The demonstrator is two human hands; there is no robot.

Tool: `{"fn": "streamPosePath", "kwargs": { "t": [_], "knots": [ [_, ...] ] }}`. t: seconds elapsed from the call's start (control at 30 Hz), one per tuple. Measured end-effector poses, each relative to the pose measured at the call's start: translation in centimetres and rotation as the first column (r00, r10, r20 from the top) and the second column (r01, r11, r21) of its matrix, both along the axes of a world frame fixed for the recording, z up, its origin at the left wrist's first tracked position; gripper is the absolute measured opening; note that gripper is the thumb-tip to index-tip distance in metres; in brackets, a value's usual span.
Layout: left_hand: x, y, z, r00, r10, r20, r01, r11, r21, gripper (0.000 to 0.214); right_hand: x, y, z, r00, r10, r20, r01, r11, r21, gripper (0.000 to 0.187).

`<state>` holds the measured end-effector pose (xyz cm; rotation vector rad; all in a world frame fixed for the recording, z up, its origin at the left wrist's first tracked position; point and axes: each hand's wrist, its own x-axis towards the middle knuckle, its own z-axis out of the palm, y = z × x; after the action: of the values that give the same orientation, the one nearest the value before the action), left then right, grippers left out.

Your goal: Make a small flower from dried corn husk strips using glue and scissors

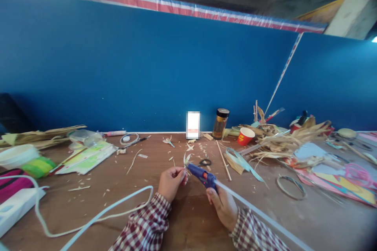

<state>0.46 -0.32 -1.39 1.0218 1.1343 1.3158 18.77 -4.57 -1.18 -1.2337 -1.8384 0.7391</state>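
Note:
My right hand (222, 204) is closed round the grip of a blue glue gun (202, 175), its nozzle pointing left at a small pale husk piece (186, 160). My left hand (172, 182) pinches that husk piece at its base, just above the brown table (182, 219). The gun's white cord (259, 213) runs back to the lower right past my checked sleeve. Both hands are close together over the middle of the table.
Dried husks and leaves (282, 139) pile up at the right with a red paper cup (245, 136), a dark jar (220, 123) and a wire ring (291, 187). Small scissors (205, 162) lie just beyond my hands. At left: white cable (97, 213), power strip (17, 208), papers (85, 157).

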Motion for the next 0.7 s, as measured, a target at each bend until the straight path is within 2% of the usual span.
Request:
{"fn": "streamPosePath", "kwargs": {
  "t": [0.17,0.43,0.7],
  "knots": [
    [0.09,-0.01,0.23,0.999,0.024,0.022,-0.024,0.999,-0.03,0.023,-0.08,0.02,-0.13,0.999,-0.034,0.022,0.034,0.999,-0.003,0.036],
    [0.05,-0.04,0.23,1.0,0.005,0.027,-0.005,1.0,-0.021,0.024,-0.25,-0.2,0.7,0.999,-0.012,0.03,0.012,1.0,0.009,0.036],
    [0.15,-0.14,0.51,1.0,0.014,0.026,-0.013,0.999,-0.047,0.025,-0.2,0.06,0.25,1.0,-0.009,0.011,0.009,1.0,0.009,0.036]
  ]
}}
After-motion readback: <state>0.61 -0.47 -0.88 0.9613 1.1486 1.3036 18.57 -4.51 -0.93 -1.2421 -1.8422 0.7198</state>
